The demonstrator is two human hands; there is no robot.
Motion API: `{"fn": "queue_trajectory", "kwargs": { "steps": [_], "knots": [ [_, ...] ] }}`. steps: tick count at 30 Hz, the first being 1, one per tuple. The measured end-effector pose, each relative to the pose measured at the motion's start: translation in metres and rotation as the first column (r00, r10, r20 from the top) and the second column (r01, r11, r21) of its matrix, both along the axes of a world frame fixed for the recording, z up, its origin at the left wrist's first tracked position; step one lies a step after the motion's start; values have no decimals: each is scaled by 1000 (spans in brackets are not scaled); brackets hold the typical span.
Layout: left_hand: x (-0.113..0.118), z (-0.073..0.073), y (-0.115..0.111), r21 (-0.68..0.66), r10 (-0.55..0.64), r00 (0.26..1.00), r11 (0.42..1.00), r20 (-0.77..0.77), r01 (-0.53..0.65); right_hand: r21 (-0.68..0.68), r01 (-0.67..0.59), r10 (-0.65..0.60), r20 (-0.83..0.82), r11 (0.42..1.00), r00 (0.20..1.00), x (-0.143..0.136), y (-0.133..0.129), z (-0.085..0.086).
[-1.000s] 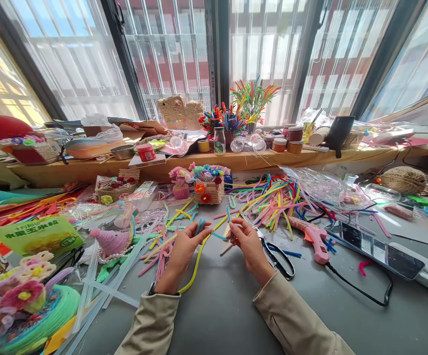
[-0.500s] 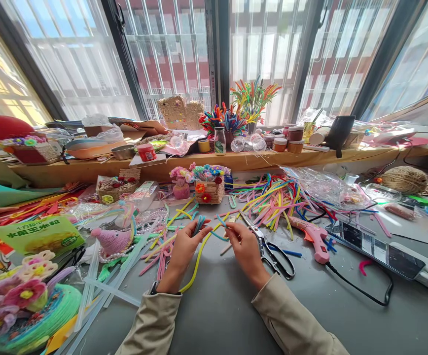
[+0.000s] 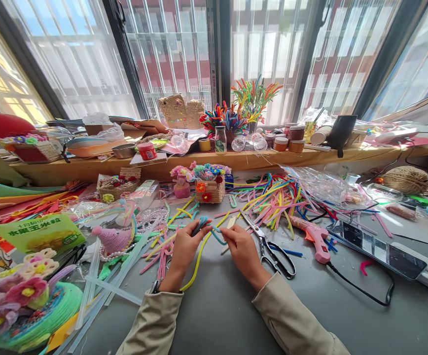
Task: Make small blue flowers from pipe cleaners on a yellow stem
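Observation:
Both hands meet over the grey table around a blue pipe cleaner [image 3: 219, 239] bent into loops. My left hand [image 3: 184, 249] is closed on its looped end, with the loops standing above the fingers. The fingertips of my right hand [image 3: 241, 246] pinch the other part, a little to the right. Beneath and beside the left hand a yellow pipe cleaner [image 3: 199, 261] curves along the table. Scissors [image 3: 269, 249] lie partly spread just right of my right hand, and a pink hot glue gun [image 3: 315, 239] rests beyond them.
A heap of coloured pipe cleaners [image 3: 276, 202] lies behind my hands. Clear glue sticks [image 3: 116, 278], a pink knitted cone [image 3: 112, 241] and a felt flower piece [image 3: 25, 305] crowd the left. A phone [image 3: 376, 249] lies at right. A small flower basket [image 3: 210, 190] stands ahead.
My right hand has come closer to the left one. The blue pipe cleaner's arc between them is now smaller.

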State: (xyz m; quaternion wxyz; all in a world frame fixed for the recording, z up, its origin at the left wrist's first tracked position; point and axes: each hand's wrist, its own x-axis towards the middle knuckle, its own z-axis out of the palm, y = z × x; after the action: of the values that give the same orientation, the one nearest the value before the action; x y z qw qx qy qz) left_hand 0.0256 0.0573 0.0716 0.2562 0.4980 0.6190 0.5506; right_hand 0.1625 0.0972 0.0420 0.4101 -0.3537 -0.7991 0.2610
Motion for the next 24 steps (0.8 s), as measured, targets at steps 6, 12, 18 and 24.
{"fn": "queue_trajectory", "kwargs": {
  "steps": [6, 12, 18, 24],
  "knots": [
    [1, 0, 0, -12, 6, 999, 1000, -48, -6, 61, 35, -39, 71, 998, 997, 0, -1, 0],
    [-1, -1, 0, 6, 27, 995, 1000, -101, -26, 37, 35, -36, 34, 999, 999, 1, -1, 0],
    [-1, 0, 0, -8, 12, 995, 1000, -101, -13, 109, 48, -63, 136, 993, 989, 1, -2, 2],
    [-1, -1, 0, -13, 12, 996, 1000, -83, -13, 173, 65, -108, 258, 983, 960, 1, -3, 2]
  ]
}}
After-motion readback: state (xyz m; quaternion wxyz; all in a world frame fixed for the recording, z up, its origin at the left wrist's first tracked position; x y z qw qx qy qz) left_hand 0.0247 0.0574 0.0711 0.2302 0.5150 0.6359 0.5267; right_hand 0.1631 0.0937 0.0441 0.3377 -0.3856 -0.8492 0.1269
